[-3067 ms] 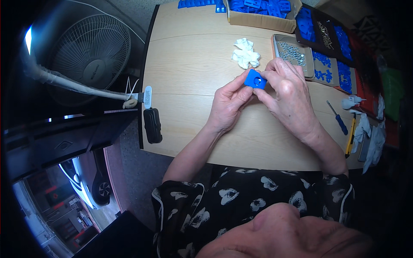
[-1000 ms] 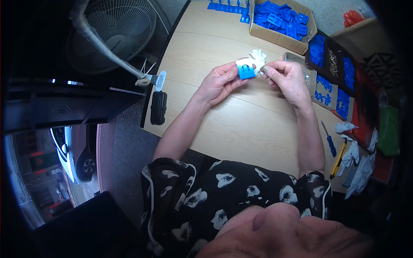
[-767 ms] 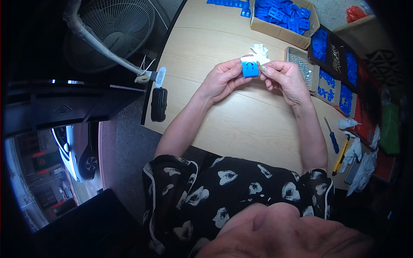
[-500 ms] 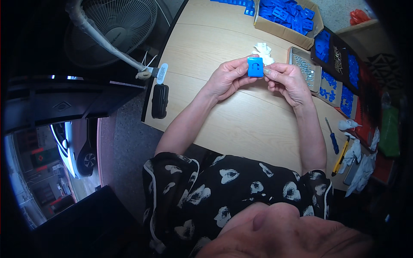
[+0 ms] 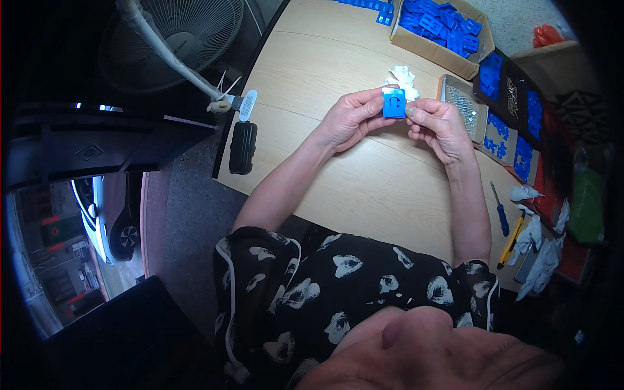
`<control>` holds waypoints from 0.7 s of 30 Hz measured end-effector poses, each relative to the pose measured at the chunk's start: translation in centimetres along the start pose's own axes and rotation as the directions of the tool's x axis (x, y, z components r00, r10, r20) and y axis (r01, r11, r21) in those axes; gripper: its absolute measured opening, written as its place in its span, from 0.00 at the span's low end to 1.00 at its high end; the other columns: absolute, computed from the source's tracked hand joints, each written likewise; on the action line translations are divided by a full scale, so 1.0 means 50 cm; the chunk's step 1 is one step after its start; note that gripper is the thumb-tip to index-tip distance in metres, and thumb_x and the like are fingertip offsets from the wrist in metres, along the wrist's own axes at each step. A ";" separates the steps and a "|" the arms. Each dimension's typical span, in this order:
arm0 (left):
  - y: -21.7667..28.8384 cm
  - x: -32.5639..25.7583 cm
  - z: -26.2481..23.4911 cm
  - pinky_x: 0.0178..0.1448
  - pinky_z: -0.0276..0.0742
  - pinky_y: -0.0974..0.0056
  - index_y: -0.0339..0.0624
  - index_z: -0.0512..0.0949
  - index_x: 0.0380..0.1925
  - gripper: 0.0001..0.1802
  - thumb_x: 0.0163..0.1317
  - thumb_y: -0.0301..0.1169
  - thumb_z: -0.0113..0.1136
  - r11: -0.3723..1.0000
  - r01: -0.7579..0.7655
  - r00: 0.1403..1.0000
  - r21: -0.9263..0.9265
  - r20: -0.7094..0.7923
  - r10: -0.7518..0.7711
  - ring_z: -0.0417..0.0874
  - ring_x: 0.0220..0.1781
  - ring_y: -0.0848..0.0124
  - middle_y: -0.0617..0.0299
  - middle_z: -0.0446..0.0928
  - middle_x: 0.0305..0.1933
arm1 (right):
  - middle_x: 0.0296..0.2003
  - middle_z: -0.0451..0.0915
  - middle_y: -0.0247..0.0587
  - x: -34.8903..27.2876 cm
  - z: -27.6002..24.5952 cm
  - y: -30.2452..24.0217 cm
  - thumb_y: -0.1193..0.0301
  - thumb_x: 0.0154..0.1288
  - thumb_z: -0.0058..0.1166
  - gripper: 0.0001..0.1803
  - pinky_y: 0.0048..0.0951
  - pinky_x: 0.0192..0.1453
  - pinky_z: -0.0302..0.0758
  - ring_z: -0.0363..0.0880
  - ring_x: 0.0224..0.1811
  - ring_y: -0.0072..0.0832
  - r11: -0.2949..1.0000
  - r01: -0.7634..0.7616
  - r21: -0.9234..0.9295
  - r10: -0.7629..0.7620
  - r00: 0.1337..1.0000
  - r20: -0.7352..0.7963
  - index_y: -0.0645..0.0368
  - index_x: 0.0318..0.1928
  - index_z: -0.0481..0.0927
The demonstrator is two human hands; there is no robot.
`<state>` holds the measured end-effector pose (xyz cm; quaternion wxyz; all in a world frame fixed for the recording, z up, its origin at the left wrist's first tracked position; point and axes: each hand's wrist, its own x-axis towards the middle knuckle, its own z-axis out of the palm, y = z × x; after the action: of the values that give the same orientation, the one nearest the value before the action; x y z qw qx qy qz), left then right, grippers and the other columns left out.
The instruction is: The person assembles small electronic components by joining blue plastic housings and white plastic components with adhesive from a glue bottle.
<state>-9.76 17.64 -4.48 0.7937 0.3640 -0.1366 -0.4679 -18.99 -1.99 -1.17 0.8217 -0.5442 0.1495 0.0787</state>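
A small rectangular blue plastic part with a round cut-out in its face is held up above the table. My left hand grips it from the left side, thumb at its edge and fingers curled behind. On the other side, my right hand is closed, thumb and forefinger pinched at the part's right edge. Whether something tiny sits between those fingertips cannot be made out. Just beyond the part lies a crumpled white cloth or tissue on the table.
Far right, a cardboard box holds many blue parts. Trays of screws and small blue pieces line the right side, near a screwdriver and yellow cutter. A black case lies left; a fan stands beyond.
The blue part has tilted slightly, and light now glints along its top edge. Both hands keep their grip. The whole view has shifted a little.
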 end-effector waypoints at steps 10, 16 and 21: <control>-0.005 -0.001 -0.003 0.65 0.79 0.64 0.34 0.63 0.66 0.27 0.72 0.36 0.52 1.000 -0.018 1.000 0.003 -0.001 0.018 0.78 0.60 0.66 0.52 0.73 0.61 | 0.29 0.80 0.37 0.002 0.001 0.003 0.74 0.63 0.63 0.10 0.20 0.30 0.77 0.77 0.26 0.18 1.000 0.002 -0.001 -0.002 1.000 -0.002 0.67 0.42 0.82; -0.002 0.000 -0.003 0.63 0.80 0.65 0.35 0.64 0.66 0.26 0.73 0.35 0.51 1.000 -0.002 1.000 -0.006 0.001 0.002 0.78 0.59 0.68 0.53 0.74 0.60 | 0.29 0.81 0.36 -0.004 0.007 -0.006 0.72 0.61 0.66 0.11 0.16 0.31 0.76 0.77 0.26 0.17 1.000 -0.009 0.021 0.009 1.000 -0.008 0.68 0.39 0.82; -0.003 -0.001 -0.006 0.63 0.80 0.65 0.35 0.66 0.65 0.25 0.72 0.34 0.51 1.000 0.016 1.000 -0.022 0.001 -0.016 0.80 0.58 0.68 0.53 0.75 0.59 | 0.28 0.81 0.36 -0.001 -0.001 -0.006 0.70 0.62 0.65 0.12 0.16 0.30 0.78 0.77 0.25 0.15 0.998 -0.023 0.060 0.022 1.000 0.019 0.68 0.40 0.82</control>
<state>-9.72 17.77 -4.77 0.7936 0.3563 -0.1290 -0.4760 -18.94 -2.13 -0.91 0.8383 -0.5166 0.1503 0.0883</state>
